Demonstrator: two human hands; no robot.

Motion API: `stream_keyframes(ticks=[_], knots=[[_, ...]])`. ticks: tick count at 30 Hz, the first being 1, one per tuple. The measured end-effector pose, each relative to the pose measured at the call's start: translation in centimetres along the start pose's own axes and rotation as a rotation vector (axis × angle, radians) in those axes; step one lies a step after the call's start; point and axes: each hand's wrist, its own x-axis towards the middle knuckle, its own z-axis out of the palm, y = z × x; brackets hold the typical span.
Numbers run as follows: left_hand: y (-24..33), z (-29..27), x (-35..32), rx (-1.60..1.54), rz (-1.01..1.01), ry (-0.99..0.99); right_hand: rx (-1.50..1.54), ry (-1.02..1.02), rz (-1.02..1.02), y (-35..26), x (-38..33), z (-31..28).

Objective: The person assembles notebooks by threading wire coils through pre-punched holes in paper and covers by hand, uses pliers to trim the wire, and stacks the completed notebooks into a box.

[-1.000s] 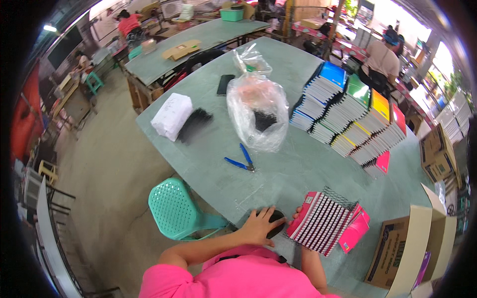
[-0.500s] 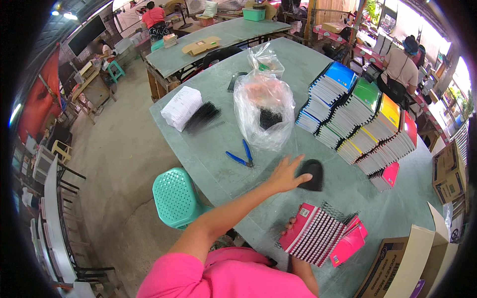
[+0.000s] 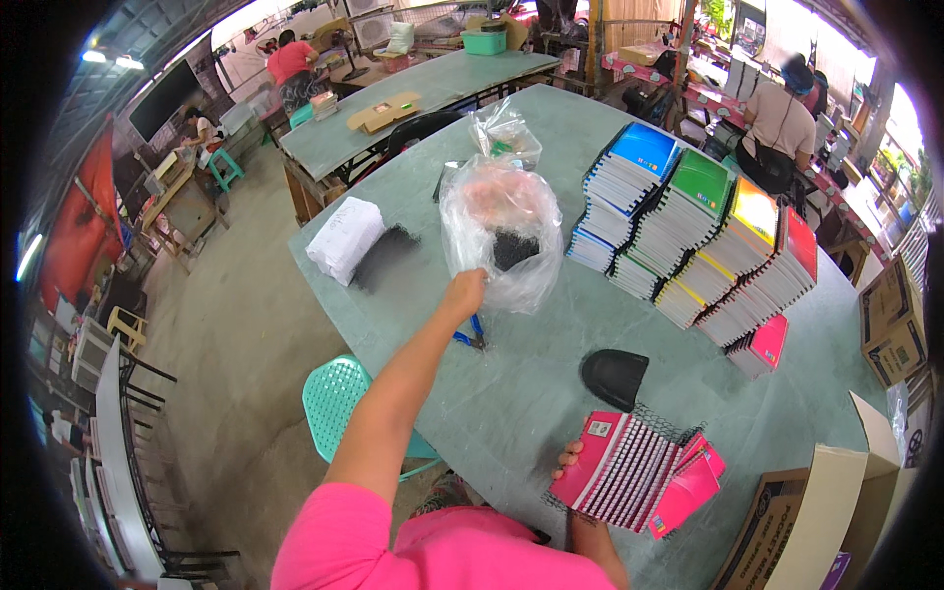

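Note:
Fingers of my right hand (image 3: 568, 460) wrap the left end of a row of small pink notebooks (image 3: 644, 470). Their holed edges face up, and black spiral coils poke out on the far side and at the lower left. My left hand (image 3: 468, 290) is stretched out to the near-left edge of a clear plastic bag (image 3: 516, 285) with black coils inside. Its fingers look curled, and what they hold is hidden. Blue-handled pliers (image 3: 472, 337) lie under that hand, partly covered. A black rounded, dome-shaped piece (image 3: 616, 378) rests just beyond the notebooks.
Stacked spiral notebooks (image 3: 678, 216) in blue, green, yellow and red stand at the right. A white wrapped block (image 3: 344, 239) and loose black coils (image 3: 388, 258) lie far left. An open carton (image 3: 821, 511) is at the near right, a green stool (image 3: 334, 398) left. People work behind.
My left hand has left the black piece and moved left and away to the bag's edge. The black piece has turned. My right hand still holds the pink notebooks.

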Motion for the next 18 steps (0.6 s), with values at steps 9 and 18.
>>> stream_keyframes(ticks=[9,18], knots=[[-0.3,-2.6,3.4,0.021,0.050,-0.074,0.011,0.046,-0.046,0.5,0.1,0.3],[1.5,-7.2,-3.1,0.324,0.258,-0.807,-0.149,0.123,-0.179,0.5,0.3,-0.7]])
